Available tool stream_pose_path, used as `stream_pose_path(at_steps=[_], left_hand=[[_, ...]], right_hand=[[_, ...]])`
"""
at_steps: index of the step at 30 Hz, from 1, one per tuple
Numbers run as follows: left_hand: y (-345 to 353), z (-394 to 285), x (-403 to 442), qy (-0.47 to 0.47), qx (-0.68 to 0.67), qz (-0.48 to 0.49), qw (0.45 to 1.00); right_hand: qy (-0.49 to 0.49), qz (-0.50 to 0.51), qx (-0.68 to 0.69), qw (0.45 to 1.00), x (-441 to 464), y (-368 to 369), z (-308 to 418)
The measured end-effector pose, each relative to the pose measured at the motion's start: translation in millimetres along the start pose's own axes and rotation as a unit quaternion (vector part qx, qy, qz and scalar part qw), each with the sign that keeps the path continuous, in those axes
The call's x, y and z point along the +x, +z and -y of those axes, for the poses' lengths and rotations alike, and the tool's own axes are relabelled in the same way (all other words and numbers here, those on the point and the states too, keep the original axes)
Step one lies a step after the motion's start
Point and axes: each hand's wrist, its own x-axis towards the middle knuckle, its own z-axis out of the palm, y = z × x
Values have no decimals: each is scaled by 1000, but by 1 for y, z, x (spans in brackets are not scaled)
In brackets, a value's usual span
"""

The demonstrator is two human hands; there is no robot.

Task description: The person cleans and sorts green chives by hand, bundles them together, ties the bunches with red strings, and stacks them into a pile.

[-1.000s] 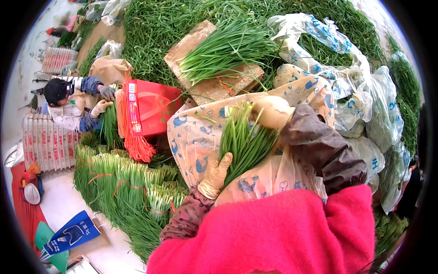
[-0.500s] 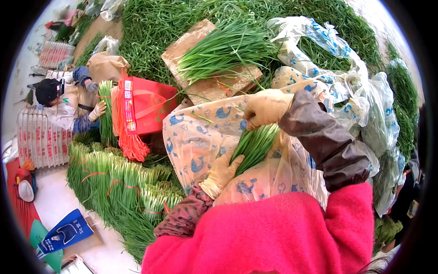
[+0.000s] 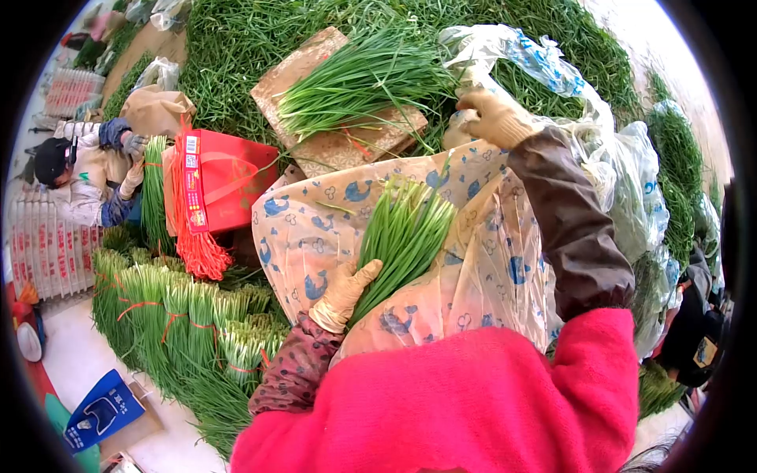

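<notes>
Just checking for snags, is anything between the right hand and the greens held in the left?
Nothing visible blocks the way: the right hand is apart from the bunch of greens in the left hand, with patterned apron beneath.

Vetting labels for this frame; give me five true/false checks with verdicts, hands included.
1. The left hand holds a bunch of green stalks. True.
2. The right hand grips that same bunch. False: it is apart from the bunch, up near the clear plastic bag.
3. Loose stalks lie on the board. True.
4. The red bag sits on the board. False: it is left of the board in the picture.
5. The co-worker wears a dark cap. True.
</notes>
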Motion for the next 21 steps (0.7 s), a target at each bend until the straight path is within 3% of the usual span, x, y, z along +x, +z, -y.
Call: stream_pose_path(at_steps=[1, 2, 4, 8, 9, 10, 12, 14, 15, 16, 18, 20, 21], left_hand=[[2, 3, 0, 10, -61, -1, 998], [1, 3, 0, 12, -65, -2, 998], [1, -3, -5, -6, -104, 19, 994], [5, -8, -10, 24, -124, 11, 992], [5, -8, -11, 24, -123, 12, 992], [4, -7, -11, 21, -155, 17, 988], [1, -5, -13, 17, -220, 27, 975], [-4, -2, -14, 27, -244, 43, 968], [-5, -1, -15, 21, -278, 41, 959], [-5, 0, -17, 13, -313, 37, 949], [-9, 1, -19, 20, -315, 48, 948], [-13, 3, -17, 1, -368, 62, 928], [-18, 10, -14, 7, -375, 49, 925]], right_hand=[[-34, 69, 92, 993, -3, 2, 2], [-4, 182, 205, 962, -5, 6, 7], [-135, 177, 220, 950, -19, 8, 26], [-95, 171, 271, 943, -26, 15, 51], [-207, 32, 177, 962, -20, 25, 46], [-312, -107, 75, 941, -16, 35, 43], [-266, 41, 212, 940, -20, 43, 42], [-144, 176, 162, 960, -37, 41, 45], [-235, 113, 153, 953, -36, 50, 51], [-237, 117, 150, 953, -34, 47, 45], [-69, 82, 104, 989, -35, 26, 40], [56, -80, 117, 988, -12, 18, 13], [50, -127, 66, 988, -9, 7, 2]])
